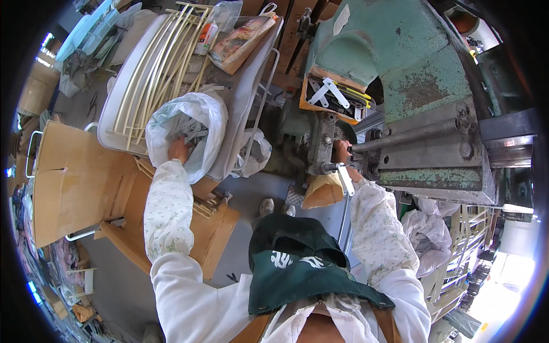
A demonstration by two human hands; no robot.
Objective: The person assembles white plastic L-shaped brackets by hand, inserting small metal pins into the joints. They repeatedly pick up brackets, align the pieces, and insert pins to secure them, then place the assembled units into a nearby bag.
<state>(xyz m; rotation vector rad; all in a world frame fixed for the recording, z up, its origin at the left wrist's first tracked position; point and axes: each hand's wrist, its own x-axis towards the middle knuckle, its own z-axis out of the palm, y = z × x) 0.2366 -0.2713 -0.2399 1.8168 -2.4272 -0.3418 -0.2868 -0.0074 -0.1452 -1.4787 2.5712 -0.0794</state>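
Note:
My left hand reaches down into a white plastic bag with its top folded open. Flat grey metal strips fill the bag, and my fingertips are lost among them. At the green press machine, my right hand is up against the tooling, partly covered by metal parts, so its grip is hidden. A pale metal strip sticks out at the tooling just beside that hand. Above it, an open box on the machine holds more strips, two of them joined in a cross.
Cream tubular frames lie on the table behind the bag, with a spray can and a printed bag. Open cardboard stands at left. More frames and plastic bags are at right. A brown paper bag hangs below the tooling.

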